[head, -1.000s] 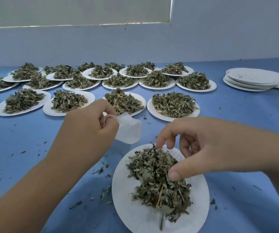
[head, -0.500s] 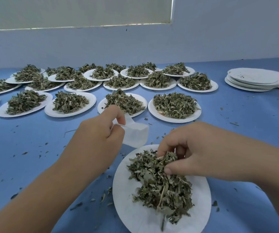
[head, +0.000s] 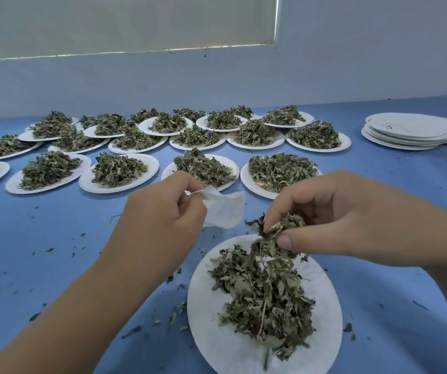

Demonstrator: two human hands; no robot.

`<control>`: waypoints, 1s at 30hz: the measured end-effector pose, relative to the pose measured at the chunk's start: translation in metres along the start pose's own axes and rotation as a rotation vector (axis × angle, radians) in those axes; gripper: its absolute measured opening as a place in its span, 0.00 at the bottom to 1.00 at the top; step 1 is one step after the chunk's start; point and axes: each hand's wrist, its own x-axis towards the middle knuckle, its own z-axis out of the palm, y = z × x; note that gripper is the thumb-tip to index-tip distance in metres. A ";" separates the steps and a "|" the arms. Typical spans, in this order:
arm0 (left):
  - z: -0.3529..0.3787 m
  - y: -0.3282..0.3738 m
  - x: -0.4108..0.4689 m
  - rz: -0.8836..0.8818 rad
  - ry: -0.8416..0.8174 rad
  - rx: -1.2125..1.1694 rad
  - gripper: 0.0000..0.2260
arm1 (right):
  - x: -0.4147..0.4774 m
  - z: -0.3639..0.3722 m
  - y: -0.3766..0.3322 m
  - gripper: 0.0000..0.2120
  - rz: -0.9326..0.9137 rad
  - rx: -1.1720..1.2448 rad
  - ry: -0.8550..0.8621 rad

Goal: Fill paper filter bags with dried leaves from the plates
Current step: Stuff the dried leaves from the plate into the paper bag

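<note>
left hand [head: 163, 211] grip pinched on top corner of bag [head: 225, 209], bag jutting toward 3 o'clock from the fingers, right hand [head: 338, 217] grip curled round a tuft of leaves [head: 280, 230], tuft just above plate [head: 217, 346] at its 6 o'clock on tabletop [head: 55, 252], strands trailing down to the pile

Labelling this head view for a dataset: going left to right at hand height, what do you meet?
From the left: left hand → paper filter bag it pinches → clump of dried leaves → right hand gripping that clump.
</note>
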 end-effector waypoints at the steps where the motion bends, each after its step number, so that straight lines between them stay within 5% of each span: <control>1: 0.001 0.000 0.000 0.015 -0.002 0.019 0.07 | 0.000 0.000 -0.002 0.11 -0.013 0.022 -0.001; 15: 0.009 0.007 -0.006 0.169 0.001 0.088 0.05 | 0.007 0.026 -0.011 0.06 -0.036 -0.261 0.240; 24: 0.014 0.014 -0.009 0.069 -0.036 -0.112 0.08 | 0.011 0.041 -0.017 0.13 0.012 -0.372 0.346; 30: 0.013 0.018 -0.009 -0.009 -0.051 -0.202 0.09 | 0.015 0.050 -0.016 0.08 -0.051 -0.521 0.454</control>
